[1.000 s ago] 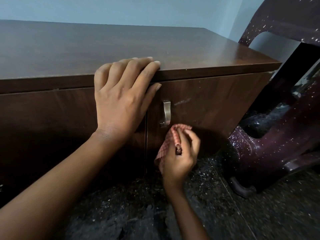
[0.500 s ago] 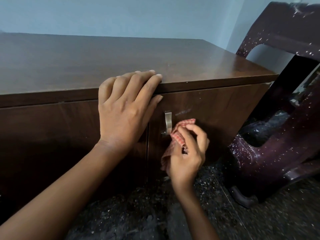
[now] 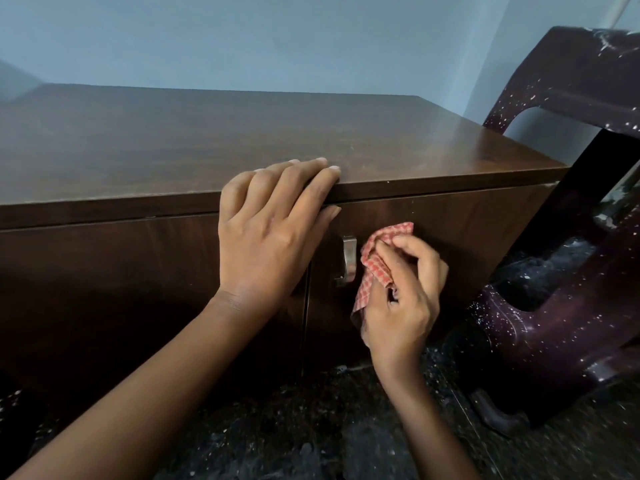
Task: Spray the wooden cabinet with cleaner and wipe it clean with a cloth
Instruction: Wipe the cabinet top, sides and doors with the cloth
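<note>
A low dark wooden cabinet [image 3: 173, 140] fills the left and middle of the head view, with two doors and a metal handle [image 3: 349, 259] on the right door. My left hand [image 3: 266, 233] lies flat over the front top edge, fingers spread on the top. My right hand [image 3: 403, 299] is shut on a bunched red and white checked cloth [image 3: 375, 265], pressed against the right door just right of the handle. No spray bottle is in view.
A dark maroon plastic chair [image 3: 561, 306], speckled with white spots, stands tight against the cabinet's right side. The floor [image 3: 311, 427] is dark speckled stone. A pale blue wall [image 3: 277, 46] runs behind the cabinet.
My right hand has carried the cloth up the right door, from below the handle to level with it. The pale smear beside the handle no longer shows. My left hand stays on the edge.
</note>
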{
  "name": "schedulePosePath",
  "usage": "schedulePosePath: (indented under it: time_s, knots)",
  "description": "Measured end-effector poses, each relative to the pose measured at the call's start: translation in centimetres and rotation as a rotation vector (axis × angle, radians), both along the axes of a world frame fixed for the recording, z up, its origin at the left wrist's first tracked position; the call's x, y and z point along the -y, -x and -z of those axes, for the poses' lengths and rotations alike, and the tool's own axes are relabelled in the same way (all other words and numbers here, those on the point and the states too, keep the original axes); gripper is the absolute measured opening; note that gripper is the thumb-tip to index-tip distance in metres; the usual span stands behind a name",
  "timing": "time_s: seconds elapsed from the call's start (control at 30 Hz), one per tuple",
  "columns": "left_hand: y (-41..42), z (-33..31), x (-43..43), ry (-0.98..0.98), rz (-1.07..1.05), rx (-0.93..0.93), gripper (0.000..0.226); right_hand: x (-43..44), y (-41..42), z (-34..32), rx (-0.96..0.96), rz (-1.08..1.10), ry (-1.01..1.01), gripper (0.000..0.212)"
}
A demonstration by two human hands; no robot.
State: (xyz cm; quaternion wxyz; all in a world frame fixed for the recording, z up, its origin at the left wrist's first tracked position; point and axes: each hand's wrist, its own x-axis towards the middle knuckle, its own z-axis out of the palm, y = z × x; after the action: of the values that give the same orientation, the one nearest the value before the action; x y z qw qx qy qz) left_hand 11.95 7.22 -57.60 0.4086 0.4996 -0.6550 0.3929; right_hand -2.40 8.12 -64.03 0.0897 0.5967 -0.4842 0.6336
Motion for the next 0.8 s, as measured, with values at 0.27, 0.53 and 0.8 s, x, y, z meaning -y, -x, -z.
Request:
schedulePosePath:
  time_s: [0.27, 0.53, 0.8]
  knots:
    - [0.1, -0.1, -0.1, -0.012, 0.020, -0.008, 0.031, -0.5, -0.3, 0.7, -0.032, -0.031, -0.017, 0.021]
    - [0.1, -0.2, -0.2, -0.019, 0.028, -0.014, 0.030, -0.7, -0.9, 0.9, -0.043, -0.021, -0.035, 0.024]
    - [0.1, -0.3, -0.3, -0.018, 0.017, -0.013, 0.030, 2.7, 3.3, -2.8, 0.019, 0.118, 0.116, 0.036]
